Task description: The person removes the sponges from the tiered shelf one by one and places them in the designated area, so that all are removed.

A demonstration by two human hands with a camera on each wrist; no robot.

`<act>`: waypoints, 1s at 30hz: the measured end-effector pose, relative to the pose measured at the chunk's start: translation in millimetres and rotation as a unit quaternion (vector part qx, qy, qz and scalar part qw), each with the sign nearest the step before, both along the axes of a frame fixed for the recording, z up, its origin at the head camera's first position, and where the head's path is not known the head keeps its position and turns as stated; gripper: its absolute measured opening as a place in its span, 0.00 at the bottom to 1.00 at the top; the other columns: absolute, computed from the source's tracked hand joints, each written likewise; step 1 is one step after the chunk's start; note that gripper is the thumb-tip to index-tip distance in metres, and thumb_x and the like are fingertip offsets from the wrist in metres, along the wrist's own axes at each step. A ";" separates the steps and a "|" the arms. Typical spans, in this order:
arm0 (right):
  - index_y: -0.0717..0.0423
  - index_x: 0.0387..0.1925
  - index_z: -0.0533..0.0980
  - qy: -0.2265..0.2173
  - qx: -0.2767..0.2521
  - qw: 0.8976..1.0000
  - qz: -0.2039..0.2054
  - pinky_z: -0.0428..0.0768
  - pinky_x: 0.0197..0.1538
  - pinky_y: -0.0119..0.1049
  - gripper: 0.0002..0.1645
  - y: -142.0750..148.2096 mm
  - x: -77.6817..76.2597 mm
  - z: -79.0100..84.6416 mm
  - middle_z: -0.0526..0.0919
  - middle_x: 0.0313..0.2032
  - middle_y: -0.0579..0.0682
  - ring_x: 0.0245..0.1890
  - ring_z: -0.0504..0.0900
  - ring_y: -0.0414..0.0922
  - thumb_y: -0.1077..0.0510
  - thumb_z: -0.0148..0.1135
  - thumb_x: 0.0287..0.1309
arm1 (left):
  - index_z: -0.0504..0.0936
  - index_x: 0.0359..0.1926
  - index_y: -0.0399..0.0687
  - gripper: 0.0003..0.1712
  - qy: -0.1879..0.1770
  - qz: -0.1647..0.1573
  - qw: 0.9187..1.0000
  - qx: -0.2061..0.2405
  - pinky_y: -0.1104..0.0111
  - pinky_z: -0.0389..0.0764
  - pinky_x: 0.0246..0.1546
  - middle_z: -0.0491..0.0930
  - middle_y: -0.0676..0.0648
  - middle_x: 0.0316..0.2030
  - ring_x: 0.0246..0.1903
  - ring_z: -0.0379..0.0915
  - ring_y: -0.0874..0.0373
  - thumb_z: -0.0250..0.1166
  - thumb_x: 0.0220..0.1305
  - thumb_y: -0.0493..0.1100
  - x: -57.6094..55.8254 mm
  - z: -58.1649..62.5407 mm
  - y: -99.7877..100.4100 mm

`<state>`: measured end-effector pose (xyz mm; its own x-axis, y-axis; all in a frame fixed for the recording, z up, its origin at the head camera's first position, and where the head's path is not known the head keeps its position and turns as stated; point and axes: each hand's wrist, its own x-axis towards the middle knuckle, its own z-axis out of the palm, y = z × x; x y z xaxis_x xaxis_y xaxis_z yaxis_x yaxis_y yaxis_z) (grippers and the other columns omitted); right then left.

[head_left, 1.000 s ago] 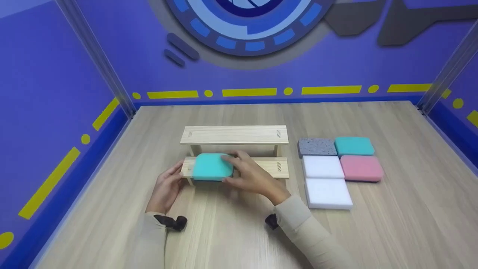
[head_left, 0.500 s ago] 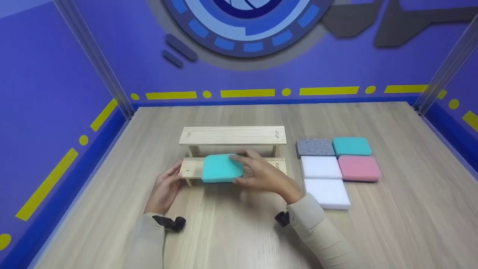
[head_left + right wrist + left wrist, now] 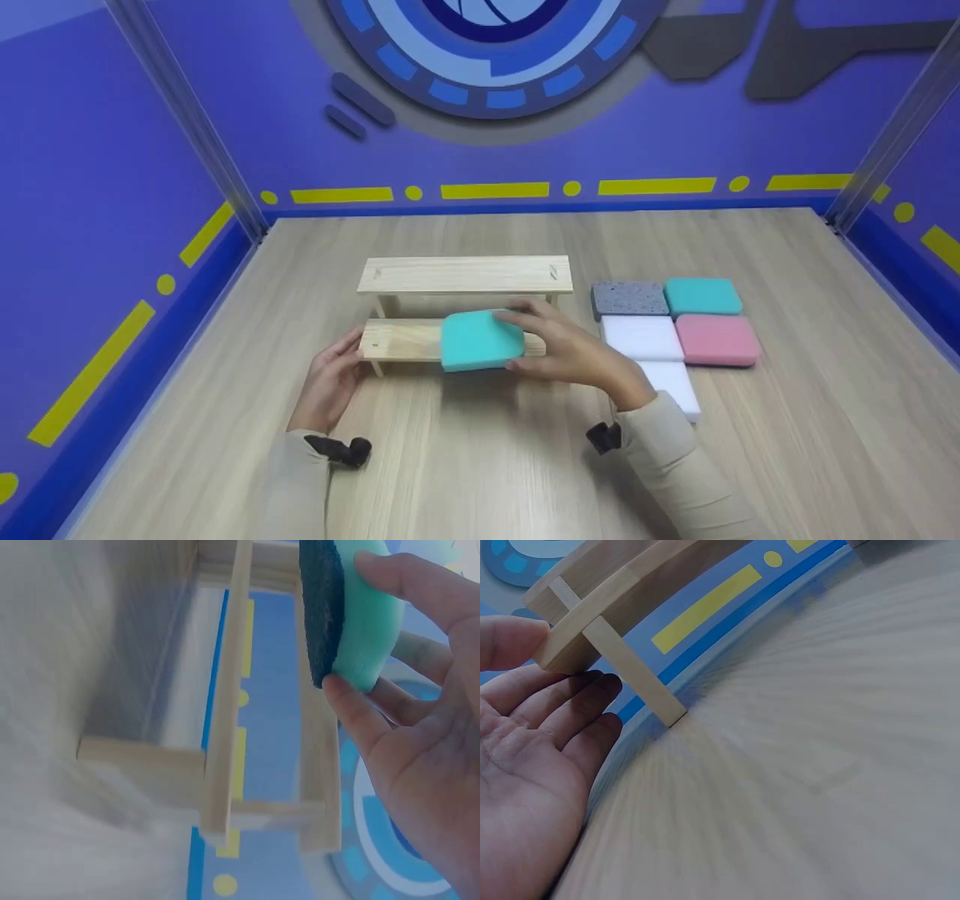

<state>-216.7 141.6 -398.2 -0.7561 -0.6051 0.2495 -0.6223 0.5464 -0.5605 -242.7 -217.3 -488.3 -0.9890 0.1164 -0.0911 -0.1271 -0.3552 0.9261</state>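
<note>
A teal sponge (image 3: 482, 341) with a dark scouring layer underneath is held by my right hand (image 3: 574, 349), thumb at the near side and fingers at the far side. In the head view it overlaps the right half of the lower plank of a two-tier wooden rack (image 3: 405, 341). The right wrist view shows the sponge (image 3: 367, 615) tilted and raised off the lower plank. My left hand (image 3: 330, 382) grips the left end of that plank. In the left wrist view, the thumb is at the plank end and the fingers (image 3: 585, 701) are below it.
Right of the rack lie a grey speckled sponge (image 3: 628, 298), another teal sponge (image 3: 703, 295), a pink sponge (image 3: 717, 340) and two white foam blocks (image 3: 641, 337), packed side by side. My right forearm partly covers the nearer white block (image 3: 675, 386). Blue printed walls (image 3: 480, 165) enclose the table.
My right hand has carried the teal sponge rightward along the lower plank, from near its left end to its right half. The left hand keeps its grip on the plank.
</note>
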 end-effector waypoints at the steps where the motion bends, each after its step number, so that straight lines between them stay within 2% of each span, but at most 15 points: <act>1: 0.53 0.68 0.65 -0.004 -0.002 1.000 0.000 0.71 0.65 0.47 0.40 3.6 0.7 0.8 0.65 0.65 0.55 0.63 0.68 0.50 0.53 0.68 0.55 | 0.50 0.72 0.30 0.32 0.000 0.000 1.000 0.001 0.64 0.59 0.70 0.50 0.36 0.73 0.72 0.48 0.47 0.44 0.67 0.27 0.1 -0.2 0.1; 7: 0.54 0.68 0.66 -0.013 -0.008 1.000 -0.003 0.70 0.65 0.48 0.40 25.2 3.7 6.2 0.65 0.64 0.54 0.63 0.69 0.51 0.56 0.69 0.54 | 0.51 0.71 0.29 0.33 0.002 0.009 1.000 0.016 0.62 0.57 0.71 0.51 0.35 0.73 0.72 0.49 0.48 0.44 0.66 0.25 0.2 0.1 1.0; 15: 0.56 0.68 0.65 -0.009 0.006 1.000 -0.011 0.73 0.61 0.51 0.41 50.3 9.4 7.1 0.66 0.64 0.56 0.62 0.69 0.53 0.59 0.69 0.52 | 0.53 0.71 0.29 0.32 0.002 0.009 1.000 0.006 0.67 0.65 0.67 0.53 0.36 0.73 0.63 0.65 0.59 0.45 0.66 0.26 1.6 -2.2 0.2; 18: 0.56 0.68 0.65 -0.009 0.007 1.000 -0.011 0.74 0.61 0.50 0.41 59.2 11.0 7.0 0.66 0.64 0.55 0.62 0.69 0.53 0.60 0.69 0.52 | 0.53 0.71 0.29 0.32 0.003 0.009 1.000 0.009 0.68 0.66 0.66 0.53 0.36 0.73 0.61 0.67 0.62 0.45 0.66 0.26 1.2 -2.1 -0.1; 21: 0.56 0.68 0.66 -0.013 0.006 1.000 -0.019 0.74 0.60 0.50 0.41 68.9 13.6 6.5 0.66 0.64 0.56 0.62 0.69 0.53 0.61 0.69 0.52 | 0.53 0.71 0.29 0.32 0.006 0.008 1.000 0.010 0.69 0.68 0.64 0.53 0.36 0.73 0.65 0.64 0.58 0.46 0.65 0.26 1.1 -2.2 0.1; 26: 0.54 0.68 0.66 -0.034 -0.003 0.999 -0.041 0.75 0.59 0.51 0.42 86.9 19.3 7.5 0.65 0.65 0.57 0.62 0.69 0.54 0.63 0.69 0.51 | 0.51 0.71 0.29 0.33 0.008 0.005 1.000 0.000 0.67 0.63 0.68 0.51 0.36 0.73 0.72 0.50 0.49 0.46 0.66 0.26 0.8 -1.8 0.2; 30: 0.53 0.68 0.65 -0.043 -0.006 0.998 -0.054 0.77 0.56 0.51 0.42 103.5 23.2 9.5 0.64 0.64 0.56 0.62 0.68 0.54 0.65 0.68 0.50 | 0.51 0.71 0.29 0.33 0.004 0.006 1.000 -0.010 0.65 0.59 0.70 0.51 0.36 0.73 0.72 0.49 0.48 0.45 0.65 0.26 -0.1 -0.6 0.6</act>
